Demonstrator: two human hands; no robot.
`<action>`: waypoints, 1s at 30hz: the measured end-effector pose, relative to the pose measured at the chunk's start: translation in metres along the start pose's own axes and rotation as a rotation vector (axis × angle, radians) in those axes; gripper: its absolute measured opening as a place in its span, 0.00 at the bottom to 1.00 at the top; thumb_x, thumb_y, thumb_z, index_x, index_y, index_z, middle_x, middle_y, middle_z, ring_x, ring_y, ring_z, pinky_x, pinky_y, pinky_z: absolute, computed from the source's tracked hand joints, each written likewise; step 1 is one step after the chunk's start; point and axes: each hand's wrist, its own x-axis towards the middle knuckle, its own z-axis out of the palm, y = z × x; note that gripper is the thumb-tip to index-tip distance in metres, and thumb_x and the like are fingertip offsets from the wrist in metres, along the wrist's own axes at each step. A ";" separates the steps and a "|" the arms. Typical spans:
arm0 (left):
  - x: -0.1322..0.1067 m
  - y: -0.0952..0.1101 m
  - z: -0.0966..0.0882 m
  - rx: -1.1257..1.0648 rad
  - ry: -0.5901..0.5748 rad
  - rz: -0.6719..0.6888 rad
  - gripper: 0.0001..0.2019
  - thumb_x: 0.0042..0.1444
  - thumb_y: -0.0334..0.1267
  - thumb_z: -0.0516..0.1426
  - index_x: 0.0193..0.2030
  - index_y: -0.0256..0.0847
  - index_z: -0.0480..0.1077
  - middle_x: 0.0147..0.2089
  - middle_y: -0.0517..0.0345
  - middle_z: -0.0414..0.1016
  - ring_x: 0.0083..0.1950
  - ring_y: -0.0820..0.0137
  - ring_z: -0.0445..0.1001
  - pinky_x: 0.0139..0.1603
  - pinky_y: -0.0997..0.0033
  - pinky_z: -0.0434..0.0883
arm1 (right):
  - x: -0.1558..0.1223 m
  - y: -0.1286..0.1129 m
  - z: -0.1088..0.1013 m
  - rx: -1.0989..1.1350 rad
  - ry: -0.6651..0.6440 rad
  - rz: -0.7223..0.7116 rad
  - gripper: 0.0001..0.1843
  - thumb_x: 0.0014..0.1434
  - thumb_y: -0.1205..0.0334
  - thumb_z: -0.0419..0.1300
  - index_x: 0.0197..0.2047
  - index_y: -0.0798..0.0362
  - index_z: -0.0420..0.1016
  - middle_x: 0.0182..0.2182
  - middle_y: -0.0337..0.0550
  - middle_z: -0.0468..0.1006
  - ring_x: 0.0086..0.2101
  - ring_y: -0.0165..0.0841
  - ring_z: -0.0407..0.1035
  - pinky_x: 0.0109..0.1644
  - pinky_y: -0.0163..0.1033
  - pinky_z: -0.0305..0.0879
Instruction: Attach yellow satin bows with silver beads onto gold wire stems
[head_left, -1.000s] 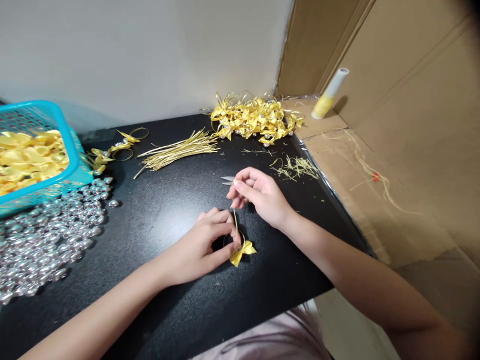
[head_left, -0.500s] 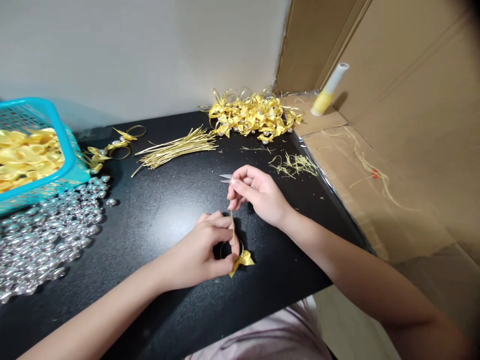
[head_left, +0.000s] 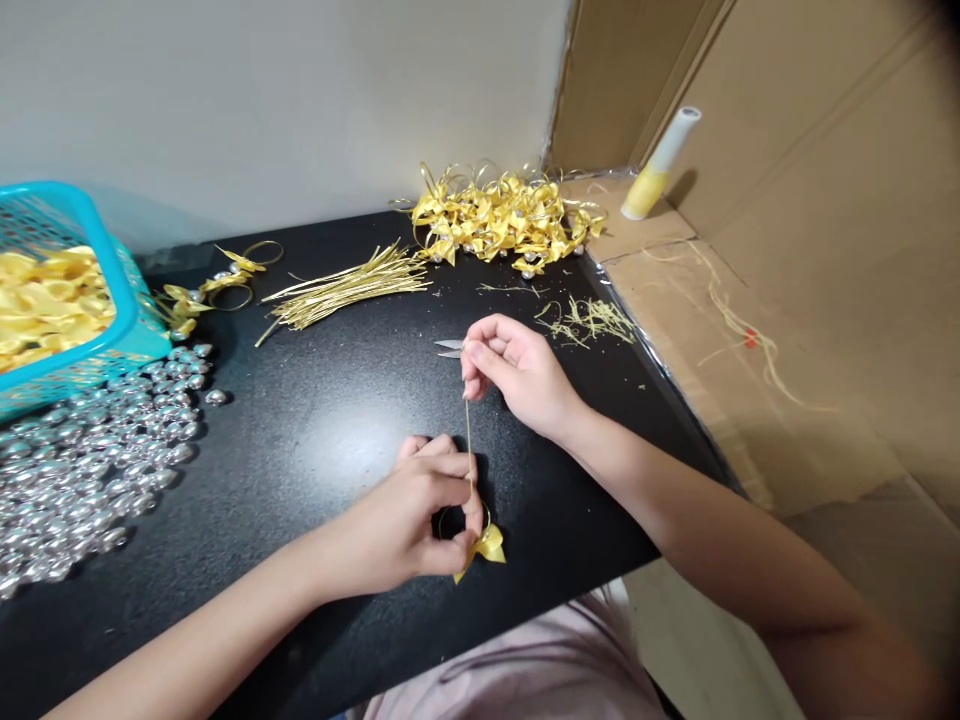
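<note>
Left hand (head_left: 420, 510) pinches yellow satin bow (head_left: 491, 544) on black tabletop (head_left: 592, 500)

Bright and softly glossy, the bow lies near the table's front edge, partly covered by the thumb and forefinger closed on it. 2 pointed lobes show: 1 spreads to the right, the other dips forward beneath the thumb. A thin ring (head_left: 488, 516) curves up from it, around the forefinger.

Above, a slim strand (head_left: 469, 430) runs straight from the left forefinger to the curled right hand (head_left: 517, 375); whether it joins the bow cannot be made out. That right hand grasps scissors, their 2 slightly parted blades (head_left: 448, 347) jutting left past the fingertips.

Beyond the hands lie pale green-yellow clippings (head_left: 591, 320), a bundle of gold strips (head_left: 349, 289) and a heap of yellow bows (head_left: 506, 222) with rings and pearly beads. At left, a few beaded bows (head_left: 232, 278) sit beside a turquoise basket (head_left: 127, 305) of yellow petals (head_left: 52, 295), with silvery beads (head_left: 97, 475) spread before it. Farther right, a white-and-yellow tube (head_left: 660, 165) leans on cardboard (head_left: 802, 450).
</note>
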 end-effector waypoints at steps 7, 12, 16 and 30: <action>-0.002 0.002 0.005 0.004 0.038 -0.001 0.06 0.52 0.31 0.59 0.27 0.43 0.74 0.30 0.62 0.71 0.38 0.68 0.64 0.42 0.64 0.53 | 0.004 -0.002 -0.005 0.066 0.058 -0.030 0.13 0.58 0.53 0.63 0.33 0.52 0.65 0.22 0.29 0.70 0.21 0.21 0.67 0.27 0.28 0.70; -0.004 0.003 0.003 0.020 0.089 -0.012 0.06 0.54 0.32 0.58 0.28 0.43 0.74 0.31 0.62 0.71 0.38 0.69 0.64 0.42 0.66 0.53 | 0.004 -0.005 -0.005 0.107 0.010 -0.017 0.14 0.56 0.53 0.64 0.33 0.53 0.65 0.22 0.29 0.72 0.21 0.21 0.70 0.27 0.28 0.71; -0.006 0.002 -0.003 0.027 0.124 -0.023 0.05 0.56 0.34 0.57 0.32 0.45 0.75 0.33 0.62 0.71 0.39 0.68 0.65 0.43 0.66 0.53 | 0.003 -0.006 -0.004 0.116 -0.008 -0.019 0.14 0.57 0.54 0.64 0.34 0.53 0.65 0.23 0.30 0.73 0.22 0.22 0.71 0.27 0.28 0.71; -0.008 -0.008 -0.011 0.011 0.272 -0.090 0.04 0.58 0.38 0.56 0.37 0.43 0.70 0.40 0.59 0.71 0.45 0.65 0.65 0.49 0.63 0.59 | 0.001 -0.014 -0.001 0.121 -0.043 -0.034 0.12 0.58 0.55 0.62 0.34 0.52 0.65 0.24 0.31 0.74 0.24 0.22 0.72 0.29 0.28 0.72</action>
